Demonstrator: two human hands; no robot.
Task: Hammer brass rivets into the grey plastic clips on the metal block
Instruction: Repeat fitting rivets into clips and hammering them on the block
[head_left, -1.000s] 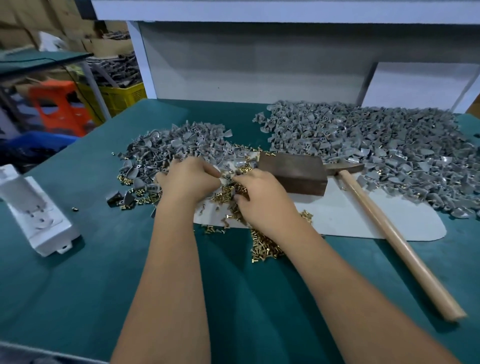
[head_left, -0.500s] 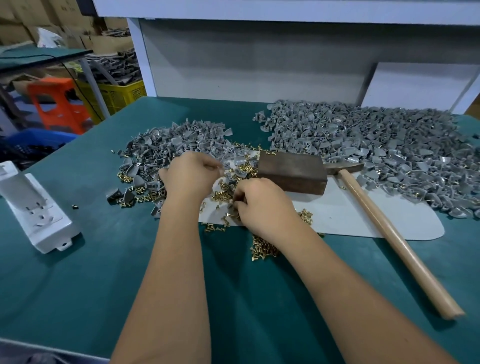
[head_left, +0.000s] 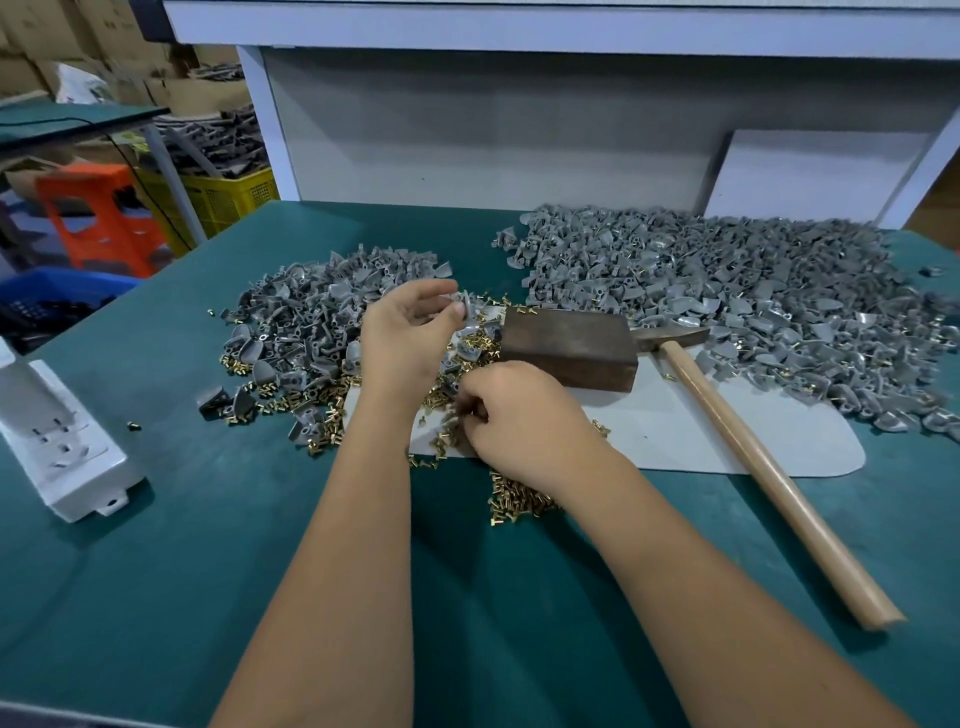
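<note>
Your two bare forearms reach in from the near edge over the green surface, drawing closer together toward the hands. Your right hand is the nearer one: it lies knuckles up, fingers curled down into the loose brass rivets, and the fingertips seem to pinch at them, though you cannot tell from here whether a rivet is actually caught. More rivets spill out just behind that wrist, toward you.

Your left hand is raised a little farther out, wrist bent, palm turned toward the right, with thumb and forefinger pinching one grey clip at its edge while the other fingers curl loosely.

Just right of and beyond your right hand sits the dark metal block, resting on a pale mat. The hammer lies to the right of the block, its head touching the block's far right corner and its wooden handle running back toward you, untouched by either hand.

Left of your left hand a heap of grey clips spreads out, mixed with rivets along its near edge. Far to the left lies a white power strip. Beyond and to the right of the block a much larger pile of clips stretches across the surface up to the white panel at the back.
</note>
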